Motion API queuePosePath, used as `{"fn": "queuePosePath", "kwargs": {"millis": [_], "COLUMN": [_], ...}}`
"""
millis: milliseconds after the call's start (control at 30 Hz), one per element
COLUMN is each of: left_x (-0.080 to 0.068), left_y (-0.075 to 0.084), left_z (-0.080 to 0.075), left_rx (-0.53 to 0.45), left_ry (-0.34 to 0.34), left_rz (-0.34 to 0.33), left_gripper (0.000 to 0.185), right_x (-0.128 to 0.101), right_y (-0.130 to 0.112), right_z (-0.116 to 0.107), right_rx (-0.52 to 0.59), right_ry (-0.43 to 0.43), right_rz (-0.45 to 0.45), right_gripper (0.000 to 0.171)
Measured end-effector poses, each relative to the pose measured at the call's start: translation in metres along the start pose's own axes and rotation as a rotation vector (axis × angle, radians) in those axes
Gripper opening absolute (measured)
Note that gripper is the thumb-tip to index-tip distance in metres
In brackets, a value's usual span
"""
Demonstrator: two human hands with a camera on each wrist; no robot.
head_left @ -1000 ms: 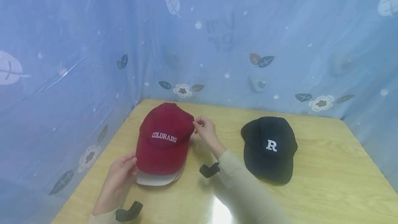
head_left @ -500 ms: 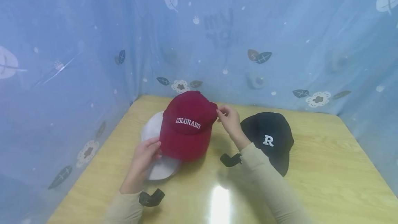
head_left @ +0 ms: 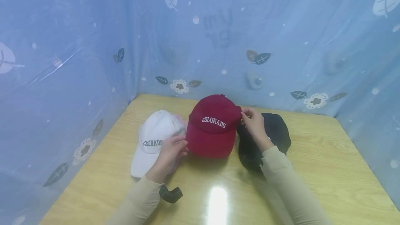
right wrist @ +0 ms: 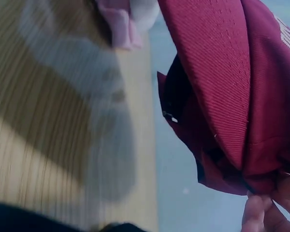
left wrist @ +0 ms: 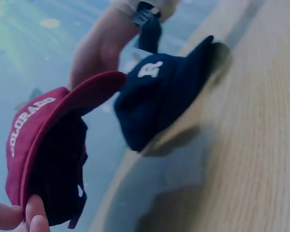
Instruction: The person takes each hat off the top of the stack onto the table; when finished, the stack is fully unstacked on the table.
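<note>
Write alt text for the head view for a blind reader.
A person's left hand and right hand hold a maroon COLORADO cap over a wooden table. A white cap lies to its left, a black cap to its right; blue patterned sheeting hangs behind.

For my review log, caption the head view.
Left hand and right hand hold up a red cap between a white cap and a black cap.

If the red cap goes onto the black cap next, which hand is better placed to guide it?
Probably the right hand: it pinches the red cap on the side nearer the black cap; the left hand pinches it nearer the white cap.
</note>
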State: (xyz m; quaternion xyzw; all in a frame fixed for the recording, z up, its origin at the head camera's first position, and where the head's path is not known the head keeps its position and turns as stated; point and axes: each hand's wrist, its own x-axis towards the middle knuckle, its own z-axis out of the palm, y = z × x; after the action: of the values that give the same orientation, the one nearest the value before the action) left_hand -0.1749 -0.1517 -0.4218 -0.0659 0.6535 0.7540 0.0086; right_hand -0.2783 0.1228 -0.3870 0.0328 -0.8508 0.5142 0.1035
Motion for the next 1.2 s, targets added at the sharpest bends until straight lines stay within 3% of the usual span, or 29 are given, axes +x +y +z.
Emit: {"fn": "queuePosePath", "kwargs": {"millis": [233,433,800,1000,1200], "left_x": [0.012,0.017,0.018,0.018,0.015], "left_y": [-0.019,-0.033,-0.041,-0.037,-0.032], "left_z": [0.013,0.017,0.022,0.024,0.022], "left_rx": [0.147,0.214,0.443,0.614,0.698], "left_ry": [-0.005,0.006,-0.162,-0.157,-0.175], "left_rz": [-0.014,0.004,0.027,0.085,0.105], "left_gripper": [0.036,0.039,0.041,0.033,0.04], "right_x": [0.001,0.004,0.007,0.007,0.005], "right_y": [0.019,0.032,0.033,0.034,0.026], "right_z": [-0.004,0.001,0.013,0.016,0.018], "right_rx": [-0.068,-0.164,-0.336,-0.408,-0.423], "right_ry": [-0.036,-0.037,-0.006,-0.003,0.021], "right_rz": [-0.006,-0.032,-0.016,-0.006,-0.062], "right_gripper": [0.014,0.013,0.015,0.014,0.014]}}
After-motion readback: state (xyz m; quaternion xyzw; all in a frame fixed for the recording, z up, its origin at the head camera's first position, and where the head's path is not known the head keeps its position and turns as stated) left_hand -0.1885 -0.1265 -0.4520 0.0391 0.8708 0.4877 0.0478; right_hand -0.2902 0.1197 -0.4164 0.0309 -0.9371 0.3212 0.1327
